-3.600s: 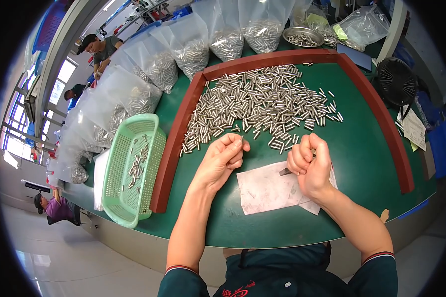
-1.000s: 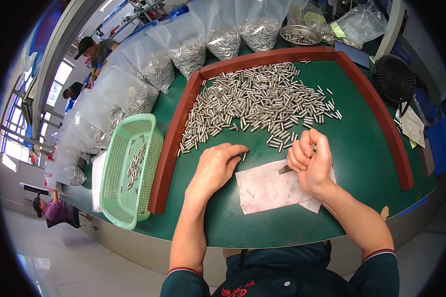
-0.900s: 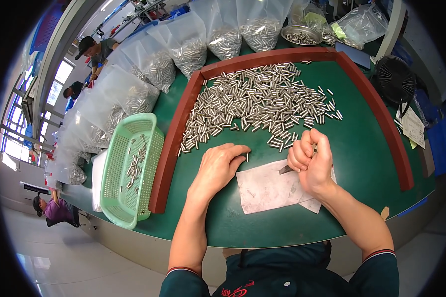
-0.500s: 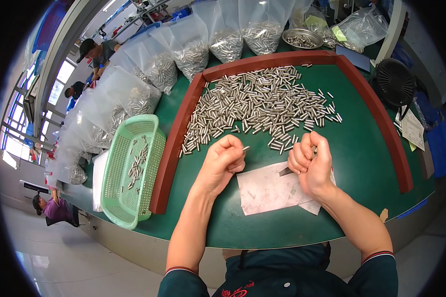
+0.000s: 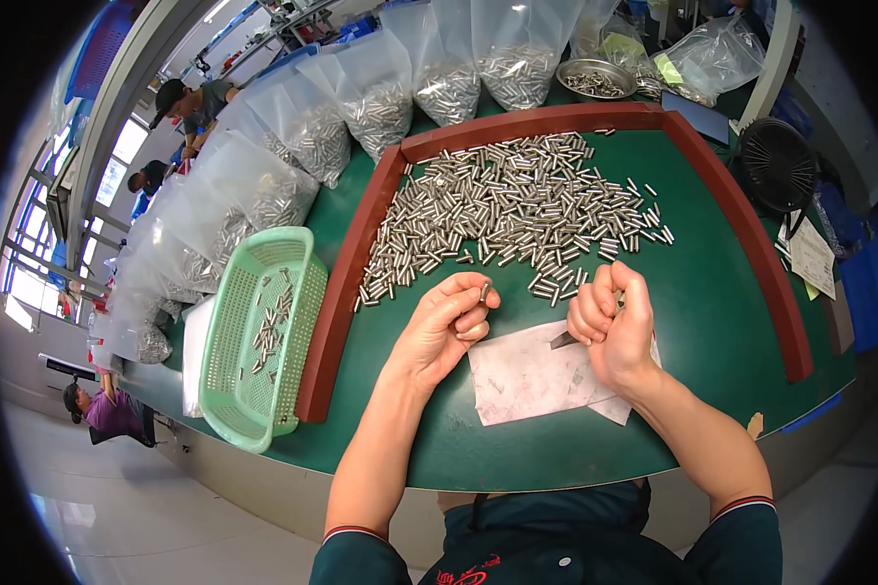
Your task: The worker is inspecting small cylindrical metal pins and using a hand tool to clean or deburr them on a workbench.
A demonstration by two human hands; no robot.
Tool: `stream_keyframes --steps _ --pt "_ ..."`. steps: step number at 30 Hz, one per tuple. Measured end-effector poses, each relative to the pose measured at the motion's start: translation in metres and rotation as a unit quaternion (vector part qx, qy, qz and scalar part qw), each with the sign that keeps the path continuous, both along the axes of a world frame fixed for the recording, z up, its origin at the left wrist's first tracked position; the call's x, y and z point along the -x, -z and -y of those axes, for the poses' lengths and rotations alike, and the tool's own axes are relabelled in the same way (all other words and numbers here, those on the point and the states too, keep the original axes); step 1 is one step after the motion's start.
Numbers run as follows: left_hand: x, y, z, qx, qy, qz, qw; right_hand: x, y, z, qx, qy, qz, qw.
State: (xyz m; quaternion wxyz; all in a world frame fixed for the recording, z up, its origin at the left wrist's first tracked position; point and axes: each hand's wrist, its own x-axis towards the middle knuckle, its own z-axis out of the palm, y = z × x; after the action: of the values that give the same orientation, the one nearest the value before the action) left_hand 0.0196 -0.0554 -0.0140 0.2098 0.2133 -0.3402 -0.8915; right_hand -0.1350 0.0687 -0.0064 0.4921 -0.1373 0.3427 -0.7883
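Left hand [image 5: 444,327] at centre of green tabletop [image 5: 712,322], grip clamped on one metal pin [image 5: 485,291], pin upright between thumb and fingertips. Right hand [image 5: 615,327] at 3 o'clock of left, fist closed on small blade tool [image 5: 564,339], tip over paper sheet [image 5: 532,375]. Pin pile [image 5: 517,210] at 12 o'clock inside red frame [image 5: 346,292]. Green basket [image 5: 254,341] at 9 o'clock, few pins inside.
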Motion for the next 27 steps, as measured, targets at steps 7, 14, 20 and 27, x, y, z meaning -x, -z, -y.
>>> stream_keyframes --steps 7,14,20,27 --pt "0.001 -0.01 -0.012 0.132 0.035 0.093 0.986 0.0 0.002 0.0 0.006 -0.004 -0.012 1.0" --pt "0.014 -0.018 -0.052 0.635 0.119 0.29 0.707 0.002 0.004 -0.002 0.018 -0.008 -0.013 1.0" --pt "0.012 -0.015 -0.053 0.658 0.094 0.321 0.674 -0.001 0.005 -0.004 0.059 -0.018 -0.009 0.998" --pt "0.015 -0.014 -0.053 0.646 0.083 0.319 0.688 -0.006 0.008 -0.006 0.096 -0.039 -0.012 0.995"
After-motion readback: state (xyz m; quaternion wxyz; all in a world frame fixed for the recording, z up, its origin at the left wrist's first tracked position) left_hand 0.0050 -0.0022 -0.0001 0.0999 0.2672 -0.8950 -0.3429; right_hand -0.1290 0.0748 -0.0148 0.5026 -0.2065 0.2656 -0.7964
